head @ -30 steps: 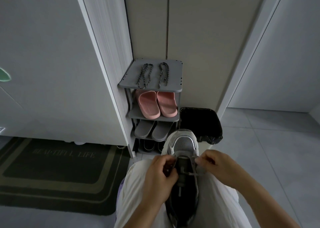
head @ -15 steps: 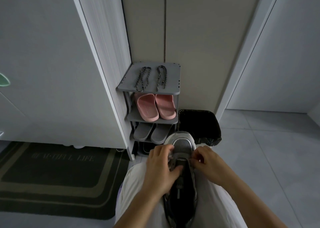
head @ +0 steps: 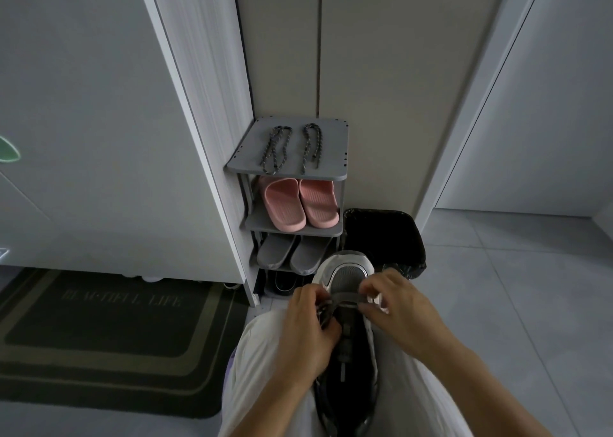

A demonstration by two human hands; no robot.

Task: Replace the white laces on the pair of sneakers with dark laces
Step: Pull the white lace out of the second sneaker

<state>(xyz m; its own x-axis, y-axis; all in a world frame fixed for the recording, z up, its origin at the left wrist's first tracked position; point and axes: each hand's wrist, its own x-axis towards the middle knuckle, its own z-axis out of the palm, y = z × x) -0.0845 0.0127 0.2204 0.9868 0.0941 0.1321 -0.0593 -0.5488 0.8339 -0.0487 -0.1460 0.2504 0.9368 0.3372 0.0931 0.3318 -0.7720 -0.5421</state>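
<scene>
Having been shifted toward the sneaker (head: 348,275) toe, left hand (head: 308,333) and right hand (head: 404,314) are curled, fingers (head: 373,287) pinching its lace (head: 345,298); both dark laces (head: 277,149) are left unused on the shoe rack (head: 331,158).

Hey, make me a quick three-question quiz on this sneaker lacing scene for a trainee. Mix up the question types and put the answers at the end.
1. Multiple choice: what lies on the top shelf of the shoe rack?
A. pink slippers
B. two dark laces
C. grey slippers

2. True or false: the left hand and the right hand both pinch the lace of the sneaker lying on the lap.

3. Fill in: the black bin stands to the ___ of the shoe rack.

Key: 1 B; 2 true; 3 right.
</scene>
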